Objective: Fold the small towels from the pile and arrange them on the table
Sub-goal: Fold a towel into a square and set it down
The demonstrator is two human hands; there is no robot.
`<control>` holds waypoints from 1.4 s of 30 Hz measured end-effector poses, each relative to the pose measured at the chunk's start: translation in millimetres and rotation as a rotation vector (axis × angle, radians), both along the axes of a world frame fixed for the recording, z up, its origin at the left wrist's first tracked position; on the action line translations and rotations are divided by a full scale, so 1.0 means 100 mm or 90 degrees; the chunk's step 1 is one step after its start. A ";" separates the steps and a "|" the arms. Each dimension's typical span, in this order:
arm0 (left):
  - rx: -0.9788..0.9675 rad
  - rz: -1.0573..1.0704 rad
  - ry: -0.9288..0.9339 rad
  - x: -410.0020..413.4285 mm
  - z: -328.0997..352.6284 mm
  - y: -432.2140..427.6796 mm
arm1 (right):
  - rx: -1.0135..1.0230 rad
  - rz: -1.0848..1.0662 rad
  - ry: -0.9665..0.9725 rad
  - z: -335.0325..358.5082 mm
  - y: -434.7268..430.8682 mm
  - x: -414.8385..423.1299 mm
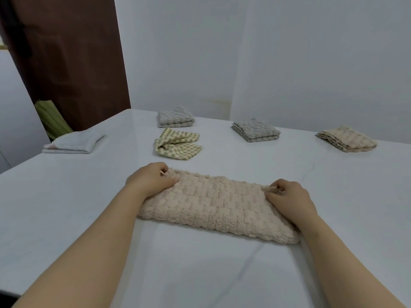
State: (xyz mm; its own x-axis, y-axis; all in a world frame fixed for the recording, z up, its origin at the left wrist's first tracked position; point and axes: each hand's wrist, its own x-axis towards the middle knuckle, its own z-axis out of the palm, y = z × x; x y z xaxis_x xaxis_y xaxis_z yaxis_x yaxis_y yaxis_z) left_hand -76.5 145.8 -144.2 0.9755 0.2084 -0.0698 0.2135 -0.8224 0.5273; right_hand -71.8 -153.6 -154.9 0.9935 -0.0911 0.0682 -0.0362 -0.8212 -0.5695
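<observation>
A beige waffle-textured towel (219,204) lies folded into a long strip on the white table (66,196), in front of me. My left hand (150,178) pinches its far left corner. My right hand (287,196) pinches its far right corner. Both forearms reach in from the bottom of the view. Beyond the strip lies a yellow-green checked towel (178,144), loosely folded. Folded towels sit farther back: a grey one (175,117), a second grey one (255,130), a beige one (347,138) at the right, and a white one (74,143) at the left edge.
The table meets a pale wall (266,52) at the back. A dark brown panel (73,52) stands at the back left, with something green (52,118) leaning beside it. The table's left edge runs diagonally near the white towel.
</observation>
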 end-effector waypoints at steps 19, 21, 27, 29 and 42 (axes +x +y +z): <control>-0.403 -0.046 -0.258 -0.11 -0.10 -0.07 | 0.485 0.020 -0.093 0.03 -0.05 -0.02; -0.405 -0.047 -0.258 -0.11 -0.08 -0.08 | 0.540 0.034 -0.065 0.05 -0.06 -0.02; -0.447 -0.004 -0.261 -0.12 -0.04 -0.10 | 0.662 0.060 0.032 0.09 -0.10 -0.02; -0.478 0.004 -0.255 -0.13 -0.02 -0.06 | 0.704 0.067 0.061 0.11 -0.11 -0.01; -0.447 -0.021 -0.188 -0.20 0.10 -0.01 | 0.704 0.030 -0.046 0.12 -0.13 -0.01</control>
